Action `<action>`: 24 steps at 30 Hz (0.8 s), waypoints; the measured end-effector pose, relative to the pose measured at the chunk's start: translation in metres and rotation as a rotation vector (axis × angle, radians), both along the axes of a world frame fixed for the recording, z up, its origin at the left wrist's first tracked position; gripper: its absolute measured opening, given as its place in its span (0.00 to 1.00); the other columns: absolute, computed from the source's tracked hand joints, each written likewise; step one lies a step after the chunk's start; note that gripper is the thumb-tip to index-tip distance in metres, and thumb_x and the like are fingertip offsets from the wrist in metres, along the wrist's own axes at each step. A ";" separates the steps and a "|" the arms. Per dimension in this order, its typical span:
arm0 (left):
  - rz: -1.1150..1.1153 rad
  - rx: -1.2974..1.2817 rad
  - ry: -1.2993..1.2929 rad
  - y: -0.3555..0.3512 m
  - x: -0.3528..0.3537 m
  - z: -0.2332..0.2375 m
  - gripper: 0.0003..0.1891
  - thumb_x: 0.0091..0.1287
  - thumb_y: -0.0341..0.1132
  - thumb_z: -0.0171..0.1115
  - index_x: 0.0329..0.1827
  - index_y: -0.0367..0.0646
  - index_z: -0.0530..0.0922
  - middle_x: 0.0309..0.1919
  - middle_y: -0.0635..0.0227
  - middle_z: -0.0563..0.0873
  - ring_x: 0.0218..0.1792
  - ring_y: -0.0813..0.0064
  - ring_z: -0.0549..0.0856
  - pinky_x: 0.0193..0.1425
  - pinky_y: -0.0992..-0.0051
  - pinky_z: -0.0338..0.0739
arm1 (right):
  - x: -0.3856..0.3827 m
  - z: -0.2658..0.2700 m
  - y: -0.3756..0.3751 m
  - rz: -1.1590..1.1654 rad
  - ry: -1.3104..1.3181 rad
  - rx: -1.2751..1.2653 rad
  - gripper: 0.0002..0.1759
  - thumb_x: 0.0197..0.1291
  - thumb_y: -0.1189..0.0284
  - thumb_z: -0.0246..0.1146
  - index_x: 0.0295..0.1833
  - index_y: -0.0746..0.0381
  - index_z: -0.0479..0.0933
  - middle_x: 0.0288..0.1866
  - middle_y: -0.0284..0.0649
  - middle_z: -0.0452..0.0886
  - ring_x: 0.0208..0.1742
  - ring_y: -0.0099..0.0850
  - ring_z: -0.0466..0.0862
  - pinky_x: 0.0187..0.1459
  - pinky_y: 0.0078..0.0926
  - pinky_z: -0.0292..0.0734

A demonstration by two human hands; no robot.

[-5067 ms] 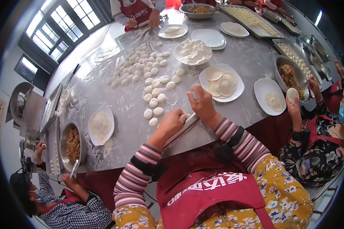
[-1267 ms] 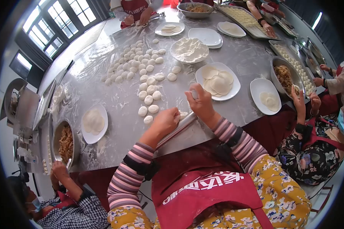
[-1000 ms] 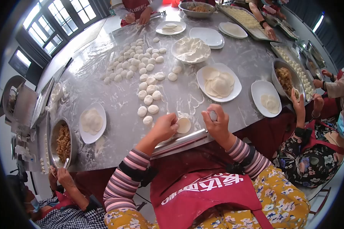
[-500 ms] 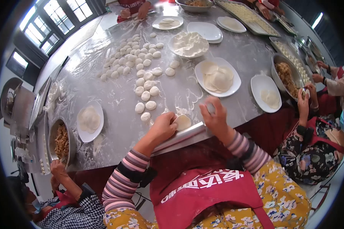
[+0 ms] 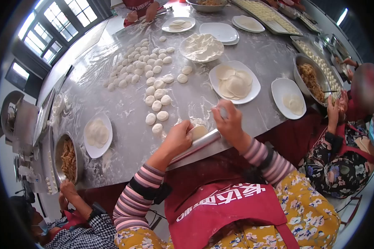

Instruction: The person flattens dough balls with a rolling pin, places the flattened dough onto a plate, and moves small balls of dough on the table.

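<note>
My left hand point(image 5: 179, 137) is closed on the near left edge of a flat round dough wrapper point(image 5: 199, 133), which lies on the floured table. A smooth, shiny bar that looks like a rolling pin point(image 5: 205, 140) lies just on the near side of the wrapper, along the table edge. Its right end meets my right hand point(image 5: 230, 124), whose fingers are curled; the exact grip is partly hidden. Beyond my left hand, small dough pieces point(image 5: 159, 94) lie in a column. A plate point(image 5: 255, 92) of stacked wrappers point(image 5: 236, 85) stands beyond my right hand.
A bowl of flour point(image 5: 201, 47) stands farther back. Plates of wrappers point(image 5: 97, 130) flank me, as do bowls of filling point(image 5: 68, 159). Co-workers sit at left and right, hands at the bowls point(image 5: 309, 81). Trays of dumplings point(image 5: 316, 58) line the right side.
My right hand has shifted slightly left, its fingers curling in more. The left hand and wrapper have barely moved. At right, the co-worker's hands have come down from the filling bowl.
</note>
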State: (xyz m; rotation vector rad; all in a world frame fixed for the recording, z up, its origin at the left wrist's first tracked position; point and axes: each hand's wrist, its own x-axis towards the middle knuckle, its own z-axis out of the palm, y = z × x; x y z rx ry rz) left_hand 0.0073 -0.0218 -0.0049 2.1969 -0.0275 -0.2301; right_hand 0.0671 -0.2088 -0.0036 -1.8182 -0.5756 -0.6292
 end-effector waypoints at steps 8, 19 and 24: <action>-0.035 0.068 -0.057 -0.002 0.020 0.007 0.06 0.62 0.29 0.58 0.35 0.34 0.77 0.25 0.57 0.81 0.27 0.68 0.79 0.36 0.70 0.74 | 0.009 0.003 0.002 0.036 -0.058 -0.021 0.11 0.55 0.79 0.66 0.41 0.63 0.71 0.27 0.48 0.76 0.27 0.49 0.78 0.29 0.36 0.72; 0.015 0.032 -0.024 0.010 0.018 0.005 0.06 0.65 0.30 0.57 0.35 0.35 0.78 0.22 0.69 0.78 0.26 0.81 0.75 0.30 0.75 0.71 | 0.042 -0.001 0.036 0.064 -0.120 -0.008 0.12 0.56 0.77 0.64 0.43 0.62 0.69 0.29 0.52 0.75 0.30 0.54 0.76 0.29 0.44 0.69; -0.061 0.029 0.063 0.008 0.007 0.013 0.08 0.67 0.33 0.57 0.35 0.37 0.76 0.24 0.75 0.75 0.28 0.84 0.73 0.32 0.78 0.70 | 0.000 0.000 -0.008 0.090 -0.115 0.036 0.13 0.56 0.78 0.65 0.44 0.63 0.69 0.29 0.47 0.77 0.26 0.49 0.79 0.25 0.38 0.71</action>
